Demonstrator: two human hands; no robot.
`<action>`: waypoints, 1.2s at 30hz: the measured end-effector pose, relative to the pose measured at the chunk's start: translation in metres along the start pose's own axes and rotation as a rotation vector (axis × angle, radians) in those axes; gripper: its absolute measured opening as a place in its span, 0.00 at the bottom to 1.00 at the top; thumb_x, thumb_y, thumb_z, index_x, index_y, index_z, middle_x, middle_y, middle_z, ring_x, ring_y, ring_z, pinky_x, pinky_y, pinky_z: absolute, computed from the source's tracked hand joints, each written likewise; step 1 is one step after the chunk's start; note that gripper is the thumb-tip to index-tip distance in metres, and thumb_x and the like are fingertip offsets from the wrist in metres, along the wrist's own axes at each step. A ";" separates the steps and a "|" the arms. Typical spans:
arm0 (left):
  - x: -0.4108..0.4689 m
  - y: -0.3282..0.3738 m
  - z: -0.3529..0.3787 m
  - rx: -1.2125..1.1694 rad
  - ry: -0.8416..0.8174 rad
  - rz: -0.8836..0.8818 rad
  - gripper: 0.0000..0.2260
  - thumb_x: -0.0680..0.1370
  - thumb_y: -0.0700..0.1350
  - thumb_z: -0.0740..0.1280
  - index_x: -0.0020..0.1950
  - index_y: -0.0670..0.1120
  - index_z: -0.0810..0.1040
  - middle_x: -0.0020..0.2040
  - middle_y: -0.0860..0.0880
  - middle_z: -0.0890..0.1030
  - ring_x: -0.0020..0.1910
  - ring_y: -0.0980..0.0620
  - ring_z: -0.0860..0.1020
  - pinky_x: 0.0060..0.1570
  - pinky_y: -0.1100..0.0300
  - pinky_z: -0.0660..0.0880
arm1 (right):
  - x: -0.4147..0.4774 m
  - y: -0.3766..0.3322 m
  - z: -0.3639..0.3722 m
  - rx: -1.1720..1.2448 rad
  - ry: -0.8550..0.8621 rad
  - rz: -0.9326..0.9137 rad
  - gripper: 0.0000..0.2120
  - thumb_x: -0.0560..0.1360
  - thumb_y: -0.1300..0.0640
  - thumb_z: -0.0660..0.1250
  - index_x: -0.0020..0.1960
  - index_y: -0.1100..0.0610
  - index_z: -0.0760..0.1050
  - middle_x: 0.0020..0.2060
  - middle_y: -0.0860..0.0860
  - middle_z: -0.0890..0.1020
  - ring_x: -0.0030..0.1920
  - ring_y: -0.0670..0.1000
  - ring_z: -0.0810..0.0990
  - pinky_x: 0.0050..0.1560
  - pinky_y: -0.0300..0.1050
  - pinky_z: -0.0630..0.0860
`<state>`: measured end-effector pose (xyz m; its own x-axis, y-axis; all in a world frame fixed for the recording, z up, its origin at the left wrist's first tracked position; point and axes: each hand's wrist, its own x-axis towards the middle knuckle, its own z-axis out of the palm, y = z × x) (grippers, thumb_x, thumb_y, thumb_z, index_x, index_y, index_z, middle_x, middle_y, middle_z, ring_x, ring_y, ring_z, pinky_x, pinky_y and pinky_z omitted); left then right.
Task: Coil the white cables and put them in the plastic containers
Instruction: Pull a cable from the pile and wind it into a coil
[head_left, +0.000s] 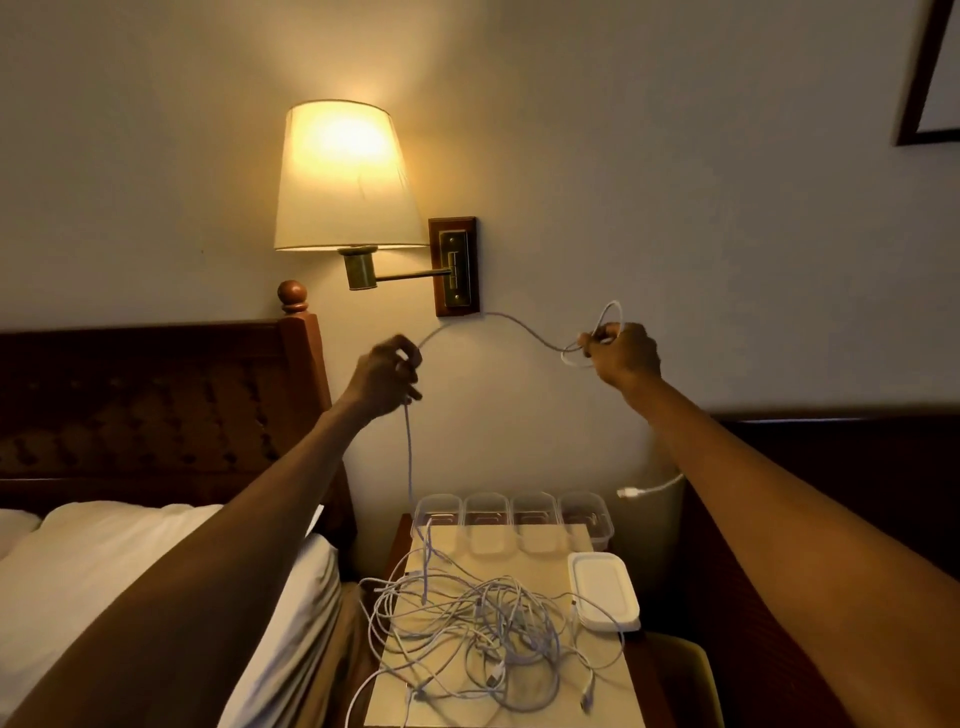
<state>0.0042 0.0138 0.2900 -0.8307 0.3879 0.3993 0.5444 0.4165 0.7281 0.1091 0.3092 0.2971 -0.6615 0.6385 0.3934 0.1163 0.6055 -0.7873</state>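
Progress is early. Left hand (387, 374) pinches the white cable (498, 314), whose tail hangs into the tangled pile (483, 623) on the nightstand (608, 686). Right hand (623, 356) grips the first small loops (619, 310). Four plastic containers (488, 500) behind the pile appear to hold no coil; all cables remain.

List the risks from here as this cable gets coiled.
1. The cable hanging from the left hand runs down into the tangled pile. Pulling it may snag or drag other cables along.
2. The same strand passes close to the leftmost container, which could probably tip.
3. The right hand may lose its grip on the coiled part, undoing it.
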 end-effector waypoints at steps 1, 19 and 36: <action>0.003 0.010 -0.003 0.024 0.102 0.076 0.04 0.81 0.37 0.62 0.54 0.44 0.73 0.45 0.43 0.77 0.37 0.47 0.81 0.34 0.62 0.79 | -0.003 0.004 0.002 -0.027 -0.064 -0.013 0.15 0.75 0.48 0.71 0.53 0.59 0.82 0.52 0.57 0.84 0.54 0.59 0.81 0.52 0.48 0.76; 0.029 0.032 0.002 0.332 0.199 0.176 0.08 0.83 0.43 0.61 0.54 0.49 0.80 0.50 0.49 0.81 0.42 0.50 0.80 0.39 0.56 0.75 | -0.026 -0.003 -0.006 -0.370 -0.699 0.201 0.12 0.74 0.61 0.72 0.38 0.60 0.69 0.29 0.53 0.66 0.29 0.48 0.62 0.30 0.39 0.63; 0.024 0.011 0.007 0.091 0.130 -0.206 0.24 0.77 0.32 0.64 0.73 0.44 0.69 0.69 0.41 0.72 0.65 0.43 0.74 0.60 0.52 0.76 | 0.000 -0.015 -0.015 0.144 -0.088 -0.067 0.13 0.81 0.55 0.60 0.53 0.64 0.77 0.41 0.56 0.78 0.38 0.53 0.75 0.36 0.47 0.74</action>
<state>-0.0085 0.0337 0.3033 -0.9297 0.1809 0.3207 0.3659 0.5504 0.7504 0.1184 0.3072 0.3164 -0.7270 0.5511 0.4096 -0.0335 0.5673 -0.8228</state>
